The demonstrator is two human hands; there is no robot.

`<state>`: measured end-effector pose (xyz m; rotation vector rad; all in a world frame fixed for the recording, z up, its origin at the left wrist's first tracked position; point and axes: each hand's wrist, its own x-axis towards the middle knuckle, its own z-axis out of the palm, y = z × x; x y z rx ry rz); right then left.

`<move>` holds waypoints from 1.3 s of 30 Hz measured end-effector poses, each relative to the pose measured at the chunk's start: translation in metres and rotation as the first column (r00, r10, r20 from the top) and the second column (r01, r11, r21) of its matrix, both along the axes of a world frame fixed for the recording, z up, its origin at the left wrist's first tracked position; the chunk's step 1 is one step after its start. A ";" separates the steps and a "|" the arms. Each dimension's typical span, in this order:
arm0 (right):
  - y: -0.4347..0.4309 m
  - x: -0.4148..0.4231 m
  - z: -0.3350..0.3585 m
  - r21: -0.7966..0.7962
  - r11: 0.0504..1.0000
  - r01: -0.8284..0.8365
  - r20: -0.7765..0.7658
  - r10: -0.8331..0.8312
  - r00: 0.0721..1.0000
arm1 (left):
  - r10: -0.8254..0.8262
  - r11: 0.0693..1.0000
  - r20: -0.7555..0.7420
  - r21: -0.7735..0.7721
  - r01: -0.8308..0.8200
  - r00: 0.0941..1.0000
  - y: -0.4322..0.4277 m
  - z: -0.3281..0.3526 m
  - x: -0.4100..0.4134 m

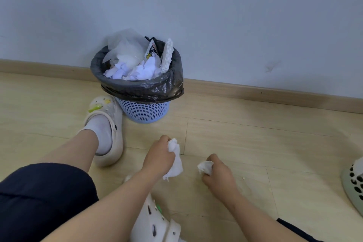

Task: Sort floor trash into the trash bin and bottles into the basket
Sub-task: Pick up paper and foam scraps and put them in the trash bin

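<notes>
A blue mesh trash bin with a black liner stands against the wall, heaped with white paper and plastic wrappers. Below it, just above the wooden floor, my left hand grips a crumpled white tissue that hangs down from the fist. My right hand grips a smaller crumpled tissue close to the floor. A pale green basket with round holes shows partly at the right edge. No bottle is in view.
My left foot in a white clog stands next to the bin. The other clog is at the bottom centre. A wooden baseboard runs along the grey wall. Small crumbs lie on the floor near my right hand.
</notes>
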<state>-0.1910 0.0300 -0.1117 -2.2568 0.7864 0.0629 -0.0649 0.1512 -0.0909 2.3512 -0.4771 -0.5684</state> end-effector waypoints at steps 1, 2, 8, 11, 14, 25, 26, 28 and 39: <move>0.001 0.008 0.013 0.015 0.999 0.028 0.073 -0.029 0.997 | 0.031 0.998 0.005 -0.056 -0.031 0.999 -0.002 0.014 0.003; 0.002 0.018 0.029 0.033 0.998 0.048 0.145 -0.053 0.988 | 0.061 0.991 0.015 -0.121 -0.059 0.998 -0.004 0.030 0.006; 0.010 0.095 0.138 0.012 0.998 0.069 0.527 -0.065 0.847 | 0.158 0.917 0.196 -0.392 -0.070 0.968 -0.015 0.138 0.040; 0.016 0.136 0.179 -0.088 0.994 0.072 0.647 0.002 0.763 | 0.282 0.904 0.303 -0.401 -0.147 0.910 -0.014 0.179 0.070; 0.020 0.176 0.192 -0.171 0.982 0.078 0.644 0.051 0.764 | 0.399 0.880 0.404 -0.421 -0.220 0.823 -0.011 0.194 0.103; 0.012 0.262 0.151 -0.517 0.788 -0.334 -0.093 0.337 0.937 | -0.047 0.974 0.436 0.221 -0.057 0.899 -0.010 0.119 0.195; 0.011 0.264 0.151 -0.522 0.772 -0.362 -0.134 0.345 0.929 | -0.062 0.969 0.424 0.241 -0.046 0.904 -0.013 0.119 0.198; 0.009 0.265 0.152 -0.512 0.766 -0.390 -0.170 0.355 0.919 | -0.086 0.961 0.391 0.274 -0.027 0.916 -0.018 0.123 0.200; -0.018 0.165 0.214 -0.416 0.877 -0.241 0.144 0.325 0.935 | -0.139 0.912 0.496 0.402 -0.085 0.857 -0.024 0.196 0.122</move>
